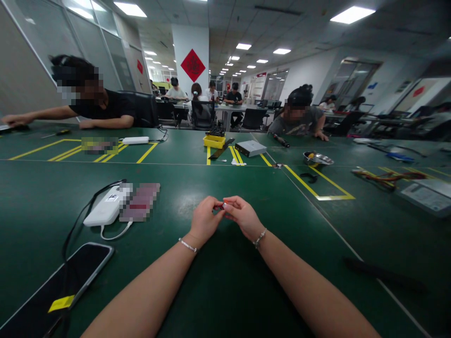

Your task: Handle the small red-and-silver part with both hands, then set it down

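Observation:
My left hand (205, 218) and my right hand (242, 217) meet over the middle of the green table (225, 291), fingertips pinched together. Between them sits a tiny object (220, 206), partly red and whitish, too small to name. Both hands grip it from opposite sides. Each wrist wears a thin bracelet. Both forearms rest low over the table, reaching in from the near edge.
A white power bank (105, 210) with a cable and a black phone (59, 286) lie at left. Across the table are a yellow tray (213, 141), a grey box (250, 148), a metal bowl (317, 158), coloured wires (387, 177). Two people lean on the far side.

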